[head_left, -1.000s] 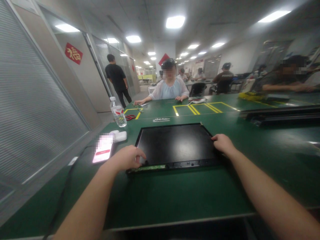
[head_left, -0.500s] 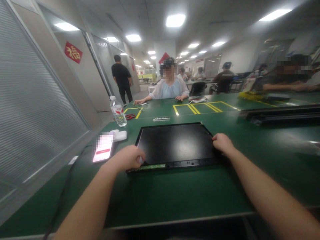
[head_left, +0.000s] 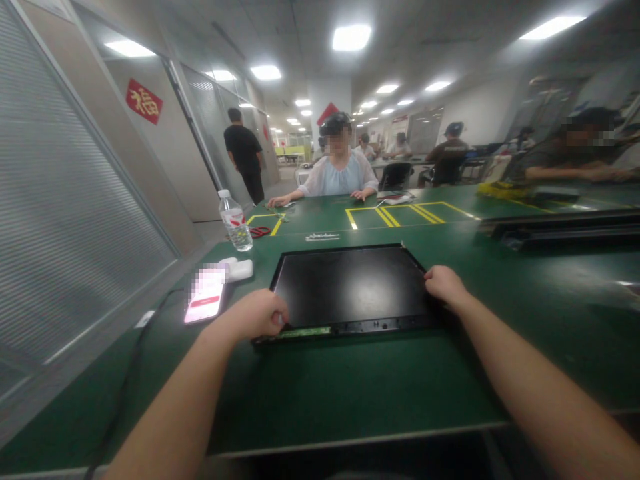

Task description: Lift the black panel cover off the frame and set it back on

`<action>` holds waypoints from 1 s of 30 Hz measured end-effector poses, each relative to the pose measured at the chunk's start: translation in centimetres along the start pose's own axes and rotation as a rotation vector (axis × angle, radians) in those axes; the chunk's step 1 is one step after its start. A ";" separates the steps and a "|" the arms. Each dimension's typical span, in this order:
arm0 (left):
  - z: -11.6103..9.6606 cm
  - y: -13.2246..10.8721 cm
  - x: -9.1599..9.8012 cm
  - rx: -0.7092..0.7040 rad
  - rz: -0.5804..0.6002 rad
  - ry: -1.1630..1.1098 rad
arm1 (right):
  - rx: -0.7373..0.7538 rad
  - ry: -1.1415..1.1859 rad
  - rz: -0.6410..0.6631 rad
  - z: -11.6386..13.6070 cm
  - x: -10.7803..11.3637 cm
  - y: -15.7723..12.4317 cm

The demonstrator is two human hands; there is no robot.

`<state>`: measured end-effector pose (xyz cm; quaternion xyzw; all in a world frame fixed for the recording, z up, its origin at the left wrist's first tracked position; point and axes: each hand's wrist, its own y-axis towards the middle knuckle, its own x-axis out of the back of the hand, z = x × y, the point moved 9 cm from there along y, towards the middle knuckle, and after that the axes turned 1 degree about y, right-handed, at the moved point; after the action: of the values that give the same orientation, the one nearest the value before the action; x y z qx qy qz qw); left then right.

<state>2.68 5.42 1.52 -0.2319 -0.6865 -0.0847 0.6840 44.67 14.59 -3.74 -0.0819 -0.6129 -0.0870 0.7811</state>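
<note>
A flat black display panel [head_left: 350,283] lies screen up on the green table in front of me. Along its near edge runs a narrow strip with a green circuit board [head_left: 305,332] on the left. My left hand [head_left: 263,313] is closed on the panel's near left corner, thumb and fingers pinched at the frame. At the right side my right hand [head_left: 445,285] grips the frame's edge, its fingertips partly hidden behind the hand. The panel's underside is out of sight.
Left of the panel are a lit phone [head_left: 205,293], a white earbud case [head_left: 239,269], a water bottle [head_left: 235,221] and red-handled scissors [head_left: 260,232]. Small white pieces [head_left: 323,237] lie beyond it. Long black parts [head_left: 565,230] are at the right. A person [head_left: 343,167] sits opposite.
Both hands keep the same hold, and the panel stays in place. The whole view has shifted very slightly. The person opposite has raised their head a little.
</note>
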 end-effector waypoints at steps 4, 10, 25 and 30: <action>0.5 0.2 -0.3 -0.041 -0.016 -0.064 | -0.005 0.041 -0.040 -0.4 0.1 0.3; 1.6 0.5 -0.7 -0.044 -0.008 -0.168 | -0.006 0.102 -0.115 -1.1 0.4 0.3; 1.6 0.5 -0.9 -0.044 -0.020 -0.171 | 0.160 0.094 -0.077 1.3 0.0 7.4; 1.8 0.4 -0.9 -0.038 -0.029 -0.182 | 0.105 0.067 0.025 2.8 -1.0 9.8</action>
<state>1.17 6.40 0.48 -0.2415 -0.7473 -0.0862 0.6130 44.09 24.84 -4.21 -0.0457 -0.5890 -0.0477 0.8055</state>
